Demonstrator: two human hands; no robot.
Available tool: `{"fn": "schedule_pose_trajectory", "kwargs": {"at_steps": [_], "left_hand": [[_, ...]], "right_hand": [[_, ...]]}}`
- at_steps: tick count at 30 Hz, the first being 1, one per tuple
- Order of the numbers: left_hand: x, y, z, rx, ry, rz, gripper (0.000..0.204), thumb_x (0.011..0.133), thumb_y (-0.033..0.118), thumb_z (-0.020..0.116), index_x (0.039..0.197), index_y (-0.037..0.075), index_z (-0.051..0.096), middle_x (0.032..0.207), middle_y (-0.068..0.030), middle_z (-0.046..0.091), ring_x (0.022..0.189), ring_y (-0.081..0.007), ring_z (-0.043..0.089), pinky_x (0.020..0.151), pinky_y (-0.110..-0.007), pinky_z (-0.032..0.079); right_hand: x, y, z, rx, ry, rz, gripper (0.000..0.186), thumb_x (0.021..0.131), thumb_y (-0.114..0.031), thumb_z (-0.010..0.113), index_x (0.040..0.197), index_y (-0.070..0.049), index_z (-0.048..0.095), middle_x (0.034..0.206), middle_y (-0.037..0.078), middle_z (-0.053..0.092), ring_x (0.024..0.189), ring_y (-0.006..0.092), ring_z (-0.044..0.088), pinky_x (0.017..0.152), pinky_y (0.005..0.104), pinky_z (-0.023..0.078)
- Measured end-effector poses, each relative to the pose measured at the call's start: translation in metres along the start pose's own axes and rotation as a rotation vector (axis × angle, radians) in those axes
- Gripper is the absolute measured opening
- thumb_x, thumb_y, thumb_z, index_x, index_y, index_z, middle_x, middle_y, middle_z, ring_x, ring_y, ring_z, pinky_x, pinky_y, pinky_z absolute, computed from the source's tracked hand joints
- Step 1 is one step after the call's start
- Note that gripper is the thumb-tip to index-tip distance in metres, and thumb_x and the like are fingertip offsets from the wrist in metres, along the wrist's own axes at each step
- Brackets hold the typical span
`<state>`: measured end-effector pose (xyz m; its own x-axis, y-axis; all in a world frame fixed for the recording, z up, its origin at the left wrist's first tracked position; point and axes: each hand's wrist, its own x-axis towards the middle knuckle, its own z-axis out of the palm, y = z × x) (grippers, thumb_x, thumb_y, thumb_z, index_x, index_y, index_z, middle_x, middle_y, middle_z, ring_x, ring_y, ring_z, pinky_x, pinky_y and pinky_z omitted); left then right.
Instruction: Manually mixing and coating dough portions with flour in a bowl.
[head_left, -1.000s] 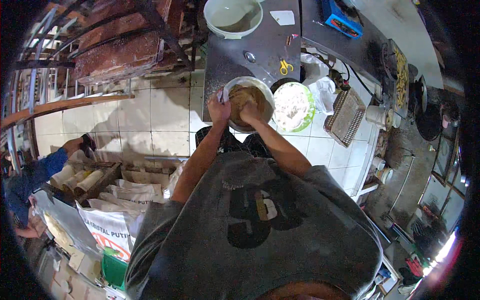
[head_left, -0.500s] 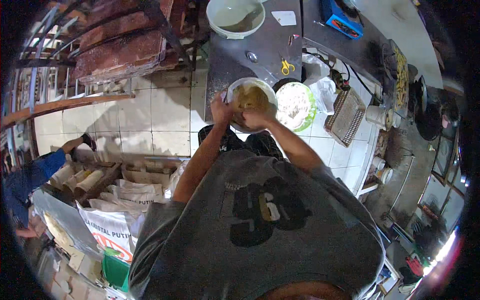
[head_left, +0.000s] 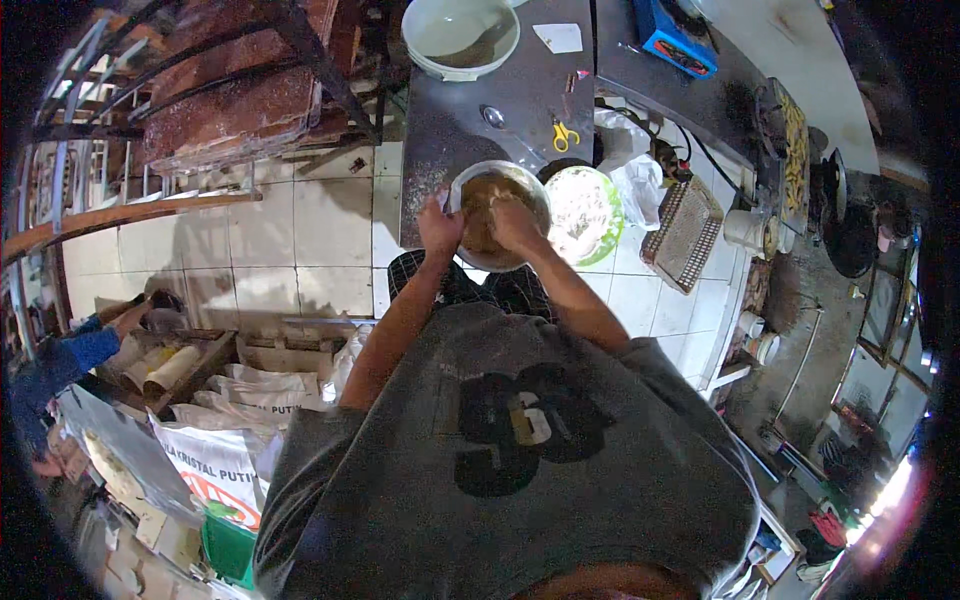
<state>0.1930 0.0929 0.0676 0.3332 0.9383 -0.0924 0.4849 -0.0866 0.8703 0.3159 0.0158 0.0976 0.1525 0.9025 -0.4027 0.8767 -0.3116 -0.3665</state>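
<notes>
A round metal bowl point(head_left: 462, 180) holds a brown dough-like mixture point(head_left: 478, 222) at the near edge of the dark table. My left hand point(head_left: 440, 228) is closed on the bowl's left rim. Inside the bowl is my right hand point(head_left: 516, 224), its fingers curled into the mixture; the fingertips are partly hidden. Touching or very near the bowl's right side is a green-rimmed basin point(head_left: 613, 228) of white powder point(head_left: 580, 210). Beyond the bowl lie a spoon point(head_left: 494, 118) and yellow-handled scissors point(head_left: 565, 136).
A white bucket point(head_left: 460, 72) stands at the table's far end, near a white paper point(head_left: 558, 38). Right of the basin are a plastic bag point(head_left: 636, 180) and a woven-look crate point(head_left: 683, 235). Several sacks point(head_left: 205, 460) stand lower left, near another person's blue sleeve point(head_left: 80, 352).
My right hand has moved farther into the bowl, away from me, and the mixture is spread more widely. My left hand stays at the rim. The other person at left has shifted an arm.
</notes>
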Motion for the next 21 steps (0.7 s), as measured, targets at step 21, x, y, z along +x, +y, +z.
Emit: {"fn": "schedule_pose_trajectory", "kwargs": {"at_steps": [21], "left_hand": [[-0.022, 0.010, 0.003, 0.150, 0.036, -0.033, 0.034, 0.069, 0.017, 0.057, 0.097, -0.001, 0.050, 0.082, -0.0238, 0.056, 0.078, -0.0388, 0.055, 0.066, -0.046, 0.043]], "right_hand": [[-0.007, -0.019, -0.008, 0.337, -0.011, 0.538, 0.045, 0.073, -0.013, 0.051, 0.112, 0.008, 0.041, 0.104, 0.026, 0.049, 0.096, 0.0401, 0.048, 0.085, 0.0406, 0.038]]}}
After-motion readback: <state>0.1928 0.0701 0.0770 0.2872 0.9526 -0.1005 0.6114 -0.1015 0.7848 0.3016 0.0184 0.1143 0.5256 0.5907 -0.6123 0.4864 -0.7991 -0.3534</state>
